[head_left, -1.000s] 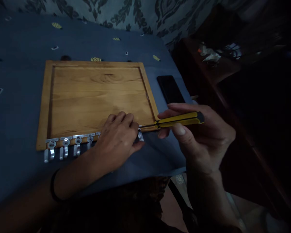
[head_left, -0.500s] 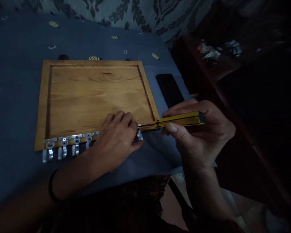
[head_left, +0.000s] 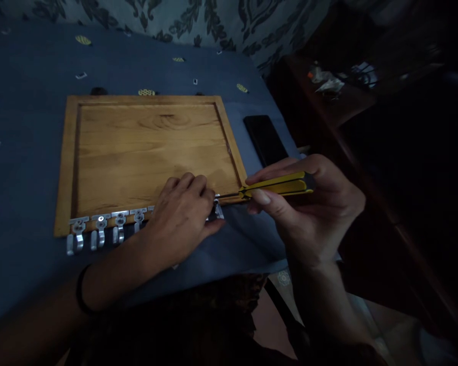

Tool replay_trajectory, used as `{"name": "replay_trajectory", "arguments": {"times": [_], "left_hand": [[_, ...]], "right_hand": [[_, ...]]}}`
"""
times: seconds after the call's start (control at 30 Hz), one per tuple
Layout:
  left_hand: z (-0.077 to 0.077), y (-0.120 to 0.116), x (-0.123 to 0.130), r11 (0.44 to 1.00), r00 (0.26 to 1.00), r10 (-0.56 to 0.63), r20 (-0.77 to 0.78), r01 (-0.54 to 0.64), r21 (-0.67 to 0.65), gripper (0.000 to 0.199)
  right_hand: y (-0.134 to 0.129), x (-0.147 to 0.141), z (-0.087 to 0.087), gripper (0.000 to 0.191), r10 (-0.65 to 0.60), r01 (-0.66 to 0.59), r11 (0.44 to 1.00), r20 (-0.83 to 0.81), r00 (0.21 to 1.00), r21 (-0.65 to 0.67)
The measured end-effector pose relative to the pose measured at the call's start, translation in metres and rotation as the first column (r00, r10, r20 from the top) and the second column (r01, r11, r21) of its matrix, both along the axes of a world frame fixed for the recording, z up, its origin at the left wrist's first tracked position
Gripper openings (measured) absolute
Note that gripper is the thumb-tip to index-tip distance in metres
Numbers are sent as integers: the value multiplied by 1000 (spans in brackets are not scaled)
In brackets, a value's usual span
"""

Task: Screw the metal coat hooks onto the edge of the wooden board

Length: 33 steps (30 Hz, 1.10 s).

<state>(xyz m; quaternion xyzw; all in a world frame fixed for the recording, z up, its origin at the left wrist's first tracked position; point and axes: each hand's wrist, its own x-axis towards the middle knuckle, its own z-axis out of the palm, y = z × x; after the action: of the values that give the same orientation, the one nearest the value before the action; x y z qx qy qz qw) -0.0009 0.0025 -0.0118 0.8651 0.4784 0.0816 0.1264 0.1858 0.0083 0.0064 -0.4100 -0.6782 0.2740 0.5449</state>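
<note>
A framed wooden board (head_left: 148, 147) lies on the blue cloth. Several silver metal hooks (head_left: 101, 223) line its near edge, some with screws showing. My left hand (head_left: 181, 213) curls over that edge and pinches a metal hook (head_left: 219, 208) near the right end, thumb below and fingers above; part of the hook is hidden. Closed around the yellow and black handle of a screwdriver (head_left: 278, 185), my right hand (head_left: 316, 208) holds it nearly level beyond the board's right corner. Its shaft points left, with the tip at the hook by my left fingers.
A black phone (head_left: 266, 140) lies right of the board. The blue patterned cloth (head_left: 26, 168) covers the surface up to the patterned wall (head_left: 191, 23). Dark red wooden furniture (head_left: 351, 147) stands on the right, with crumpled wrapping (head_left: 328, 83) on it.
My right hand and the screwdriver have shifted slightly left, bringing the tip closer to my left fingers. My left hand stays almost where it was.
</note>
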Motion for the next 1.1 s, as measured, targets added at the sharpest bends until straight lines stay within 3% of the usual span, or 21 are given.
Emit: {"name": "replay_trajectory", "arguments": {"times": [0.3, 0.4, 0.53, 0.7, 1.1], "left_hand": [[-1, 0, -1, 1000, 1000, -9, 6, 9, 25, 36], [0, 0, -1, 999, 1000, -9, 2, 9, 37, 34], [-1, 0, -2, 999, 1000, -9, -2, 9, 43, 33], [-3, -1, -2, 998, 1000, -6, 12, 5, 55, 33], [-3, -1, -1, 999, 1000, -9, 11, 9, 51, 34]], "right_hand": [[-3, -1, 3, 22, -2, 1, 999, -19, 1000, -47], [-5, 2, 3, 24, -44, 45, 999, -73, 996, 5], [-7, 5, 2, 14, -100, 110, 991, -134, 986, 71], [-8, 3, -1, 13, -60, 64, 996, -65, 996, 55], [-10, 4, -3, 13, -104, 101, 994, 73, 992, 42]]}}
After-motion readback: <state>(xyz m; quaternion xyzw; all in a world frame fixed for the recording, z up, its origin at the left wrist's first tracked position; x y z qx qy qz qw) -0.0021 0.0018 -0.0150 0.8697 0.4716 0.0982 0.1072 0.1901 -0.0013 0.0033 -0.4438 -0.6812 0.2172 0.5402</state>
